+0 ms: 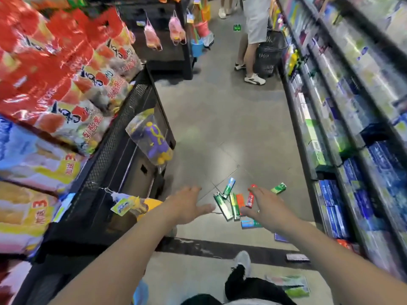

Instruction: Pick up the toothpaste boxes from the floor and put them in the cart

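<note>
Both arms are reaching forward and down over the aisle floor (pixel 220 119). Left hand (pixel 189 204) is hovering with fingers released and spread, holding nothing. Right hand (pixel 264 208) is doing the same, fingers straight, nothing grasped, sitting over the toothpaste boxes (pixel 231 202). Boxes are lying scattered on the floor between the hands: several green ones, an orange one, a red one (pixel 250 200) just beside the right fingers. More boxes are lying nearer the person's shoe (pixel 243 259). Shelves (pixel 343 133) are running along the right; snack bags (pixel 55 69) are stacked on the left.
</note>
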The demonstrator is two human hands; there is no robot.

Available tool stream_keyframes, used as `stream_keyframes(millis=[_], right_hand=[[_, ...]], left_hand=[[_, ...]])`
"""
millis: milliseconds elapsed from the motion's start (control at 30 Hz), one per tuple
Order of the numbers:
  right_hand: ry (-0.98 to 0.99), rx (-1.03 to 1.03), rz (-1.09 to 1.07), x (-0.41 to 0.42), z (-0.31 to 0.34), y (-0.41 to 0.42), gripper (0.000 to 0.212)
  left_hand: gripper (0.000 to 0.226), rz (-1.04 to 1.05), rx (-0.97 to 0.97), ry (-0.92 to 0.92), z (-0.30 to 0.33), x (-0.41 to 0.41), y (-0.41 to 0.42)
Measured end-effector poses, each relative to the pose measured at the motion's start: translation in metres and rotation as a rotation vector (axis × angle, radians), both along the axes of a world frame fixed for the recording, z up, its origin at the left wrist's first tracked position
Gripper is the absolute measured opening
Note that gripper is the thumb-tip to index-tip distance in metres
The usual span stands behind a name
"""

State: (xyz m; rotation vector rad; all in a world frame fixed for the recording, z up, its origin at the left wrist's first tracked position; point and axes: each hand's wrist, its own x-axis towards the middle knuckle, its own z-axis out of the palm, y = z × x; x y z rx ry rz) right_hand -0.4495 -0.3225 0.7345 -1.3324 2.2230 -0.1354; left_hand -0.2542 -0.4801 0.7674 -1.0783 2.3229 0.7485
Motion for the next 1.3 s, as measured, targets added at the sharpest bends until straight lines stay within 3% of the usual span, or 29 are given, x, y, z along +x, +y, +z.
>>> stream_keyframes(millis=[200, 533, 733, 967, 1167, 1300], right_hand=[[-0.002, -0.007, -0.012, -0.065, -0.014, -0.074, 0.076], [-0.046, -0.019, -0.287, -0.107, -0.059, -0.155, 0.079], [-0.078, -0.006, -0.403, -0.119, -0.124, -0.175, 0.067], [-0.183, 0.068, -0.435, -0.131, -0.290, -0.192, 0.084], [-0.205, 0.168, -0.441, -0.128, -0.485, -0.204, 0.067], [-0.148, 0.226, -0.273, -0.109, -0.630, -0.213, 0.071]], left_hand=[[0.090, 0.014, 0.010, -0.015, -0.013, -0.060, -0.081], [0.087, -0.305, -0.021, -0.091, -0.070, -0.162, -0.202], [0.083, -0.445, -0.006, -0.127, -0.138, -0.217, -0.239], [0.071, -0.574, 0.028, -0.185, -0.301, -0.279, -0.251], [0.068, -0.785, -0.092, -0.174, -0.493, -0.321, -0.259], [0.066, -0.901, -0.081, -0.133, -0.635, -0.340, -0.264]])
